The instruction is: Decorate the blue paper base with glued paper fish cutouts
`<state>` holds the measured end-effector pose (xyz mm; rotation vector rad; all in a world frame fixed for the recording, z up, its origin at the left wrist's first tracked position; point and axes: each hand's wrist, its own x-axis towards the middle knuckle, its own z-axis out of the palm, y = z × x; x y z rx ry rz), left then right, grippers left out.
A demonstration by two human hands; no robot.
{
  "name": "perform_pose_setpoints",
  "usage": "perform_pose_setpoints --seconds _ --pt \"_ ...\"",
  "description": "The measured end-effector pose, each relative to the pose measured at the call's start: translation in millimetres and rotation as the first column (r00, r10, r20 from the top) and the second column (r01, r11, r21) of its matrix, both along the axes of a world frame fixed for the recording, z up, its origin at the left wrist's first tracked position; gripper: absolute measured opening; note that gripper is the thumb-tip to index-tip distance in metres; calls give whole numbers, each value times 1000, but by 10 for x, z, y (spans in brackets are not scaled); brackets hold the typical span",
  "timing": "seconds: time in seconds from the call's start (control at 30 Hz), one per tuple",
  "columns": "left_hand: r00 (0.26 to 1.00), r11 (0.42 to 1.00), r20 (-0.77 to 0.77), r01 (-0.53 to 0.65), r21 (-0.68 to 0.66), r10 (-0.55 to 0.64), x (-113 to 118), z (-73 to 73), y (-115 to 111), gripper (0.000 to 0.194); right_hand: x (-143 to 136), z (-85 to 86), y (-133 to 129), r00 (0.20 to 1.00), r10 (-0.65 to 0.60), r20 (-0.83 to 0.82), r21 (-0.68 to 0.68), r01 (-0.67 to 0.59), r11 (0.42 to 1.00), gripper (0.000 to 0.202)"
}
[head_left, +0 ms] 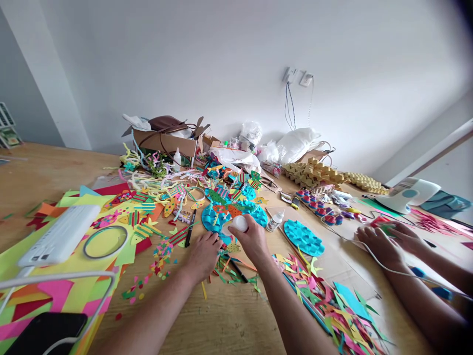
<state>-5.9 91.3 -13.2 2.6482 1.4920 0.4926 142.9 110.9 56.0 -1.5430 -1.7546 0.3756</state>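
In the head view my right hand [253,241] is wrapped round a white glue bottle [241,223], tilted with its round base facing me. The bottle is over the near edge of a blue painted egg-carton disc [209,219], which bears paper fish, among them an orange spotted one [229,212]. My left hand [204,256] is at the near left of the disc, fingers curled and drawn together; what they hold, if anything, is hidden. Close to my right fingers lies a yellow spotted paper piece [233,247]. Another glue bottle [275,221] leans to the right.
A second blue disc [303,237] lies right, above paper scraps [332,305]. Coloured sheets, a white power strip [61,234] and a phone [48,333] are at left. Black pens [190,229] lie near. At right, another person's hands [384,241] work beside a white cable.
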Motion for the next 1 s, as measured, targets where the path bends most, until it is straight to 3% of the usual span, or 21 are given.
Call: perform_pose_setpoints --seconds 1.0 --pt "1000 1000 -31 -4 -6 4 -8 -34 4 28 -1 70 -26 999 -2 45 14 1 1000 21"
